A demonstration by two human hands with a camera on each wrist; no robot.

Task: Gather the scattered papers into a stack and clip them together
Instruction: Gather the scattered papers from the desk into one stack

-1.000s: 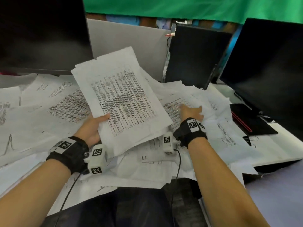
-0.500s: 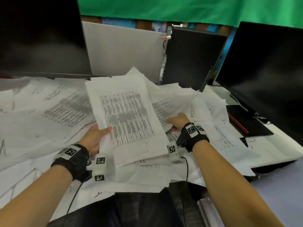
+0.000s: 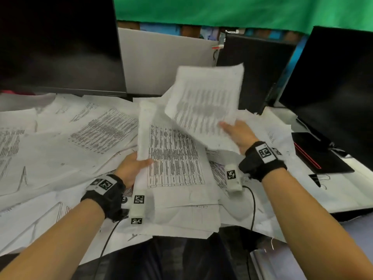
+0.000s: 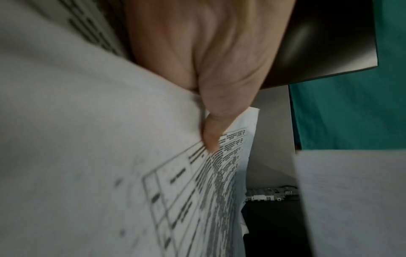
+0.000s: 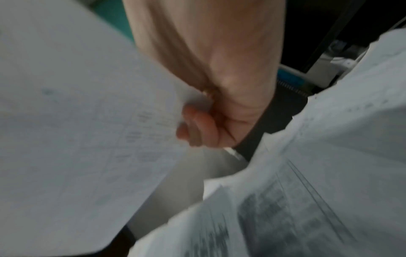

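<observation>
My left hand (image 3: 134, 168) grips a stack of printed sheets (image 3: 173, 158) by its left edge, thumb (image 4: 211, 137) pressed on the top page with the table. My right hand (image 3: 236, 134) pinches a single printed sheet (image 3: 205, 100) by its lower right corner and holds it lifted, tilted above the stack's far right. In the right wrist view the fingers (image 5: 197, 128) curl under that sheet (image 5: 77, 130). More loose papers (image 3: 84, 134) lie scattered across the desk on both sides. A black binder clip (image 3: 315, 178) lies on papers at the right.
A dark monitor (image 3: 58, 43) stands at the back left and another (image 3: 333, 81) at the right. A black computer case (image 3: 252, 67) is behind the papers. A black notebook with a red stripe (image 3: 316, 152) lies at the right. Grey partition (image 3: 165, 59) at the back.
My right hand has lifted one sheet off the right-hand pile and raised it above the stack. The left hand keeps its grip on the stack, which shifted slightly right.
</observation>
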